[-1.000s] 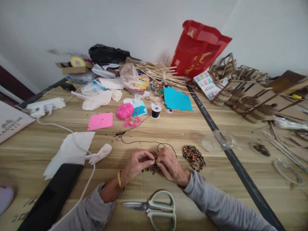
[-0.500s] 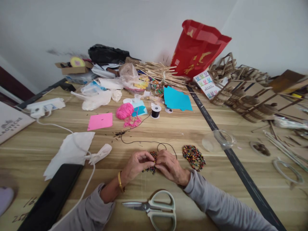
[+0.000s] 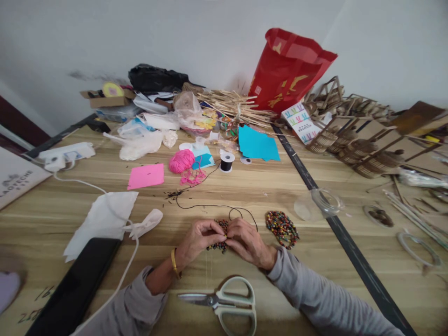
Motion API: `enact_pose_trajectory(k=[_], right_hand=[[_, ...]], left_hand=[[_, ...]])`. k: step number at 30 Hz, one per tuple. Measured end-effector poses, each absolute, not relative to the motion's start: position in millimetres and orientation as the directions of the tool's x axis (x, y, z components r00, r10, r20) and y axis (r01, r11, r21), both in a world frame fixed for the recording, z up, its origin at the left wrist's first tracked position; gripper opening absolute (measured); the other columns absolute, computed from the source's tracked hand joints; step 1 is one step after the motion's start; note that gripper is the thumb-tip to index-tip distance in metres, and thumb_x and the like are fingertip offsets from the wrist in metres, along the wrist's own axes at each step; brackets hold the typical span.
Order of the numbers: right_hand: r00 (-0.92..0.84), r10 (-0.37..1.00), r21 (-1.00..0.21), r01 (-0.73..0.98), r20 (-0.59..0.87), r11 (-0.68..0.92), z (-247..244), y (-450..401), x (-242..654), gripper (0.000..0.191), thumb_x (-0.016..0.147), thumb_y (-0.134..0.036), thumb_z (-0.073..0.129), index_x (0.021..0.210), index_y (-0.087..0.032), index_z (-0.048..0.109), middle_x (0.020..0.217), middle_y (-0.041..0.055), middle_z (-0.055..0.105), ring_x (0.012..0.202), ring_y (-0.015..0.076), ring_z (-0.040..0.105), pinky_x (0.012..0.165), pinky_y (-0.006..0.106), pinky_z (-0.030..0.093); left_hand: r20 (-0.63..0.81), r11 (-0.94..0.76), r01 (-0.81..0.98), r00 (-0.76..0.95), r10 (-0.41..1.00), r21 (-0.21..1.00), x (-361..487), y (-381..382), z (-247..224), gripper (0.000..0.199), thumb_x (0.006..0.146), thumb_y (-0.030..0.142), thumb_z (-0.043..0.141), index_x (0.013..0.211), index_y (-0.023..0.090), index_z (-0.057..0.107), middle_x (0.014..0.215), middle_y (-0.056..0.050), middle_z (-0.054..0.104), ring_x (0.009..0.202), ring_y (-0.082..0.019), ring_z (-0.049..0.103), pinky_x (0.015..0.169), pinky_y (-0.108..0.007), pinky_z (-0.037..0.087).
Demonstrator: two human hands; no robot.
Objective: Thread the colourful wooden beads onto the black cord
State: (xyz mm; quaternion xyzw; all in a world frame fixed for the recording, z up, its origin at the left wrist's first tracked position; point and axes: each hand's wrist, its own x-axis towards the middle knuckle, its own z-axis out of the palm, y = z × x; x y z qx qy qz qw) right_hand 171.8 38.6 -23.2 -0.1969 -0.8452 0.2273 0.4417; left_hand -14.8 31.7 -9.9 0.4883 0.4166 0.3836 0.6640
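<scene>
One left hand (image 3: 196, 240), one right hand (image 3: 248, 239) pinching | contents unclear | beads (image 3: 221, 245) beneath (scissors (image 3: 212, 301) near)

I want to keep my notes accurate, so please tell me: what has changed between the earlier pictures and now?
Very little: the right hand has lowered slightly toward the person. Any newly gripped or released bead is too small to tell. The left hand, scissors, coiled bead strings and black cord spool look unmoved.

One head-worn view looks forward and steeply down over the tabletop (image 3: 280, 186).
</scene>
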Motion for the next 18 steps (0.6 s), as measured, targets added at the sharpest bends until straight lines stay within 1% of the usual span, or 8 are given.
enact_pose_trajectory(k=[4, 8, 12, 15, 18], right_hand=[[-0.552, 0.533, -0.554, 0.149, 0.641, 0.819, -23.3, 38.5, 172.8, 0.013, 0.09, -0.023, 0.055, 0.1, -0.016, 0.053, 0.086, 0.0094, 0.06, 0.083, 0.0193, 0.055, 0.072, 0.034, 0.05], [-0.568, 0.522, -0.524, 0.178, 0.637, 0.833, -24.9, 38.5, 173.6, 0.012, 0.091, -0.022, 0.054, 0.102, -0.017, 0.054, 0.088, 0.0092, 0.059, 0.086, 0.0193, 0.056, 0.073, 0.034, 0.051], [-0.572, 0.517, -0.513, 0.188, 0.636, 0.838, -25.6, 38.1, 173.6, 0.009, 0.09, -0.021, 0.052, 0.099, -0.017, 0.053, 0.087, 0.0089, 0.059, 0.085, 0.019, 0.056, 0.072, 0.033, 0.05], [-0.581, 0.504, -0.512, 0.168, 0.639, 0.843, -24.1, 37.4, 173.1, 0.009, 0.087, -0.018, 0.051, 0.096, -0.017, 0.051, 0.084, 0.0087, 0.059, 0.083, 0.0193, 0.055, 0.071, 0.033, 0.049], [-0.594, 0.47, -0.505, 0.122, 0.653, 0.855, -21.2, 37.0, 172.9, 0.004, 0.085, -0.021, 0.048, 0.088, -0.018, 0.048, 0.08, 0.008, 0.057, 0.079, 0.0197, 0.054, 0.068, 0.034, 0.048]], left_hand=[[-0.167, 0.216, -0.095, 0.371, 0.914, 0.972, -14.7, 31.5, -9.8, 0.021, 0.061, 0.027, 0.079, 0.063, 0.012, 0.066, 0.063, 0.0, 0.063, 0.062, -0.012, 0.053, 0.062, -0.023, 0.04], [-0.162, 0.204, -0.073, 0.38, 0.911, 0.976, -14.8, 32.1, -8.3, 0.021, 0.061, 0.029, 0.079, 0.062, 0.012, 0.066, 0.063, -0.001, 0.063, 0.062, -0.012, 0.053, 0.063, -0.024, 0.04], [-0.161, 0.195, -0.052, 0.381, 0.91, 0.979, -14.4, 32.3, -5.9, 0.023, 0.061, 0.031, 0.078, 0.061, 0.012, 0.066, 0.063, -0.001, 0.063, 0.063, -0.013, 0.053, 0.063, -0.024, 0.041], [-0.15, 0.186, -0.058, 0.382, 0.912, 0.981, -14.2, 32.0, -4.6, 0.024, 0.062, 0.031, 0.078, 0.06, 0.012, 0.065, 0.063, -0.001, 0.061, 0.063, -0.013, 0.053, 0.063, -0.023, 0.04], [-0.146, 0.185, -0.061, 0.401, 0.904, 0.981, -14.9, 31.6, -3.4, 0.024, 0.063, 0.032, 0.077, 0.06, 0.012, 0.064, 0.062, 0.0, 0.06, 0.063, -0.012, 0.052, 0.063, -0.023, 0.04]])
